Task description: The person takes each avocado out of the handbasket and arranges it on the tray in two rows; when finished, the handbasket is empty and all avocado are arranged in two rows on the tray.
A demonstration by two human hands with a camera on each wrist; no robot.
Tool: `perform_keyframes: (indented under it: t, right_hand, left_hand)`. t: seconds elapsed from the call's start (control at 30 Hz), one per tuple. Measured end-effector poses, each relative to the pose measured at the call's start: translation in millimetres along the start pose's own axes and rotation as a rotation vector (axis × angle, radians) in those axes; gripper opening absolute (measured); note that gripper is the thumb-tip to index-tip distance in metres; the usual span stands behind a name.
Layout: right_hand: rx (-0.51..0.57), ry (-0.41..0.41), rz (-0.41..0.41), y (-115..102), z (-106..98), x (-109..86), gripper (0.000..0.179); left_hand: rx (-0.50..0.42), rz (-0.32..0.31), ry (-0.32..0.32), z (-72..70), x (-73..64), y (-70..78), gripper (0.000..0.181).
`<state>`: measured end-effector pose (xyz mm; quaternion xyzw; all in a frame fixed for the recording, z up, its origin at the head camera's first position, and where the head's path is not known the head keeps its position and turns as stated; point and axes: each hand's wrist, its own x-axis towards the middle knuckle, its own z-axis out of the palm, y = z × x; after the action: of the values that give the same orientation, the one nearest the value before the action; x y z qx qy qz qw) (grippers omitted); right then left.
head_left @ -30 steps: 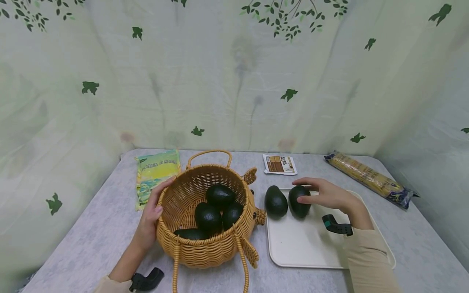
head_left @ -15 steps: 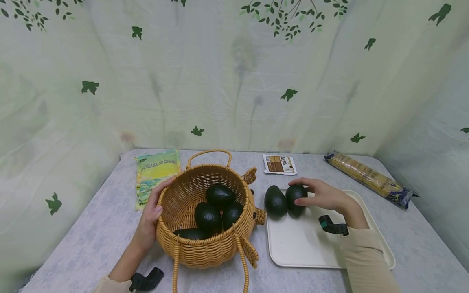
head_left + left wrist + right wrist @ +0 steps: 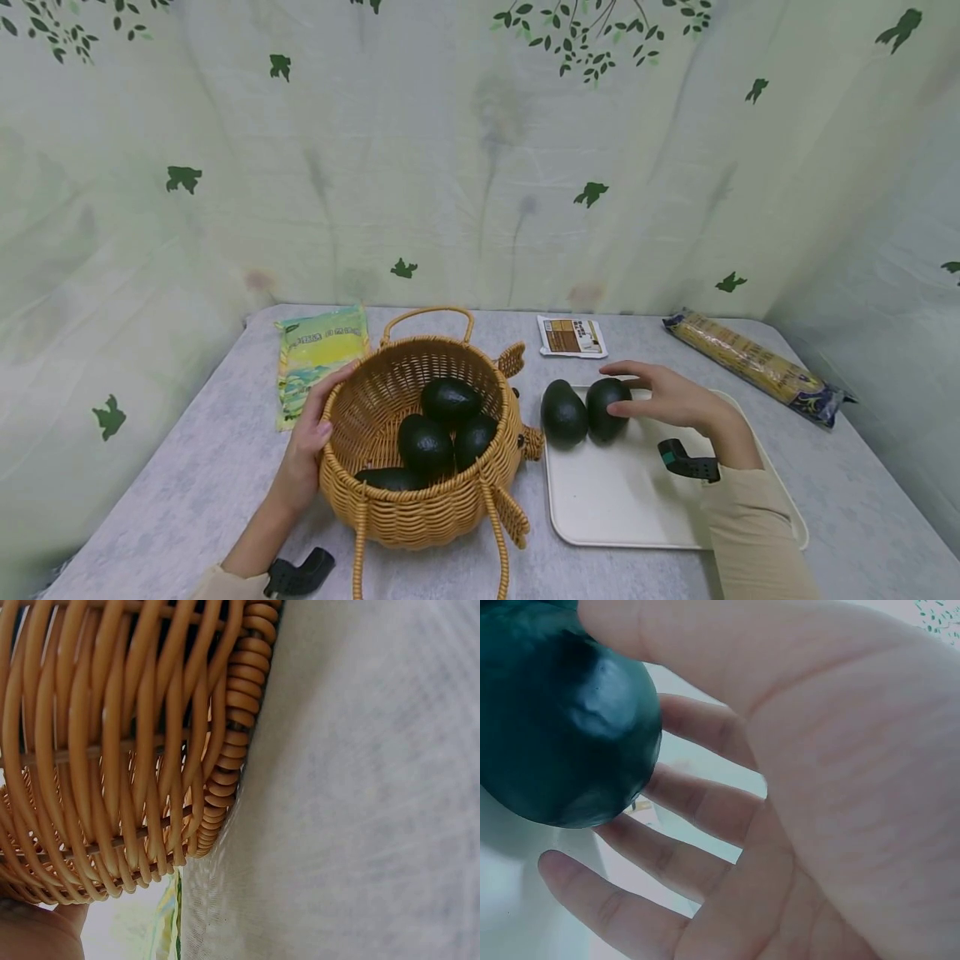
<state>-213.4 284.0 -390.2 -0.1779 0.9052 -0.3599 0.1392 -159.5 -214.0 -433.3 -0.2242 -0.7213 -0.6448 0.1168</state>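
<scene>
A round wicker basket [image 3: 420, 521] shaped like an animal stands at the middle, with several dark green avocados [image 3: 427, 446] inside. My left hand [image 3: 306, 446] rests against its left side, fingers stretched along the wicker and thumb at the rim. In the left wrist view only part of that hand [image 3: 41, 930] shows under the weave. To the right, two avocados sit side by side at the far left of a white tray [image 3: 622, 508]. Around the right-hand avocado [image 3: 603, 412], my right hand [image 3: 671, 404] has its fingers spread, with the thumb overlapping the fruit in the right wrist view.
A yellow-green packet [image 3: 322, 346] lies behind the basket on the left. A small white and brown packet [image 3: 572, 337] is beyond the tray. Far right lies a long golden package [image 3: 750, 362]. The basket's tall handle [image 3: 427, 312] rises at the back, and other handle strands hang in front.
The right-hand avocado shifted slightly left toward the other one, then stayed nearly in place as my right hand drew back a little to the right. The left hand and basket stayed put.
</scene>
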Motion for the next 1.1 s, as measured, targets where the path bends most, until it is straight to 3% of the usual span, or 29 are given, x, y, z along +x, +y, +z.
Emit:
perform_keyframes:
  t: [0.17,0.33,0.57,1.1]
  right_hand:
    - [-0.011,0.019,-0.002,-2,-1,-0.5,0.067]
    - [-0.051,0.089,-0.025,-6,-2,0.5,0.062]
    - [-0.025,0.155,-0.097,-13,-1,6.5,0.061]
    - [0.020,0.213,-0.183,-32,7,9.6,0.054]
  left_hand:
    - [0.004,-0.005,0.000,0.1,-0.5,0.5,0.060]
    - [-0.006,-0.011,0.004,0.2,-0.4,-0.3,0.061]
    - [-0.010,-0.007,0.003,-0.5,0.0,-1.4,0.061]
    - [-0.029,0.029,-0.022,-0.8,0.6,-1.7,0.060]
